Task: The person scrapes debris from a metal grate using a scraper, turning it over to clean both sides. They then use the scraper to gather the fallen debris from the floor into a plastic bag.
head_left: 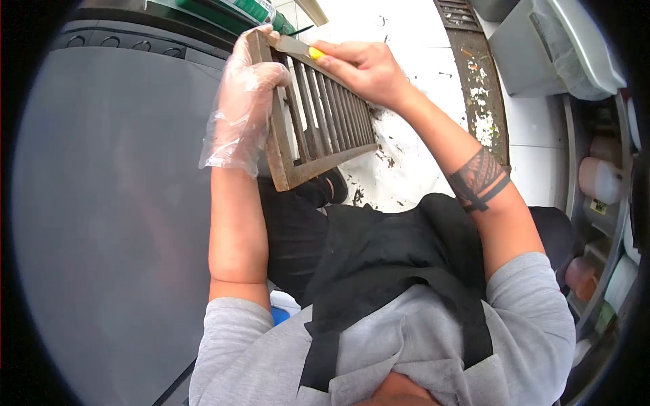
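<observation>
My left hand [250,84], in a clear plastic glove, grips the near-left end of a brown, grimy metal drain grate [279,152]. Its thumb is hooked over the frame beside the slats. The grate is held up on a tilt above the floor. My bare right hand [365,71] is closed around a scraper [293,47] with a flat metal blade and a bit of yellow handle showing. The blade lies along the grate's upper edge, close to my left fingertips. Most of the scraper's handle is hidden in my right fist.
A floor drain channel [482,101] holds dark and white debris, with another grate [459,13] at its far end. Dark scraps litter the white floor [420,155]. A grey bin [535,61] stands right, above shelves of containers. A grey appliance [115,203] fills the left.
</observation>
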Available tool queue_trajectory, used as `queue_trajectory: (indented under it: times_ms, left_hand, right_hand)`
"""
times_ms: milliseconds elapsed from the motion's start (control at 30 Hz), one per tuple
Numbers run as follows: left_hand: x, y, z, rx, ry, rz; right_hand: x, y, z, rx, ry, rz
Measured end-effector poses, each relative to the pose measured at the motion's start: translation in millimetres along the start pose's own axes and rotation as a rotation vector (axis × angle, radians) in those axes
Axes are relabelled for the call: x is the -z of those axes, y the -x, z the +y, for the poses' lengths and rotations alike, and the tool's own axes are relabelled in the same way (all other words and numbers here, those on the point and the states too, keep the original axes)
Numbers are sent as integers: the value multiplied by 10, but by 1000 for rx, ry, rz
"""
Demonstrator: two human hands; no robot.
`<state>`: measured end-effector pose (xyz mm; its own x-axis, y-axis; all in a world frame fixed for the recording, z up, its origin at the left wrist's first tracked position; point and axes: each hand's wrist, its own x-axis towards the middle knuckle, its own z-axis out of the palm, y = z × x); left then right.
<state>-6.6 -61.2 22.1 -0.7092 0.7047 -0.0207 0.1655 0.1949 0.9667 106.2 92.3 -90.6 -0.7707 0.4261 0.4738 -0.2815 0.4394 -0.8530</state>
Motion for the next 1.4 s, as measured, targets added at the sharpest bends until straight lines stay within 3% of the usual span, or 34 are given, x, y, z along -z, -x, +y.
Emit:
queue_trajectory:
  times_ms: [133, 267, 400, 433, 467, 567, 633, 733, 867, 900, 933, 1000, 1033, 1133, 1167, 1267, 1400]
  left_hand:
    - [-6, 11, 57, 27, 1, -73]
    - [-47, -10, 75, -3, -33, -7]
    - [-49, 3, 105, 59, 11, -28]
    - [9, -65, -15, 27, -2, -43]
    - [-20, -49, 9, 7, -64, -16]
    - [-43, -22, 8, -25, -96, 1]
    - [-9, -47, 30, 36, -54, -50]
    - [-87, -20, 56, -55, -65, -3]
    - [-18, -68, 8, -13, -69, -29]
    - [-18, -68, 34, -17, -69, -26]
    - [-33, -51, 50, -23, -59, -40]
    - [-89, 25, 26, -19, -44, -64]
    - [-110, 22, 25, -13, -41, -55]
    - [-119, -24, 76, -45, -80, -20]
    - [-110, -30, 76, -40, -48, -25]
    - [-162, 5, 60, 10, -37, -37]
    - [-163, -42, 89, -37, -60, -38]
  right_hand:
    - [-14, -166, -124, -56, -43, 37]
    - [-74, -14, -148, -16, -105, 124]
    - [-72, -25, -202, -28, -5, 130]
    - [-39, 40, -272, -153, 96, 69]
    - [-134, 78, -308, -68, -59, 181]
    - [-155, 104, -291, -142, 55, 172]
    - [-173, 67, -288, -68, 22, 245]
    - [-204, 123, -386, -160, 14, 234]
    - [-125, 106, -546, -229, 35, 163]
    - [-197, 131, -534, -87, 38, 248]
    - [-186, 94, -508, -87, 38, 243]
    - [-111, -37, -596, -245, 75, 184]
    - [-184, -82, -471, -199, -72, 224]
    - [-118, 81, -638, -283, 30, 197]
    - [-160, 158, -711, -267, -90, 231]
    - [-54, 58, -720, -346, 46, 151]
    - [-153, 127, -635, -231, 16, 253]
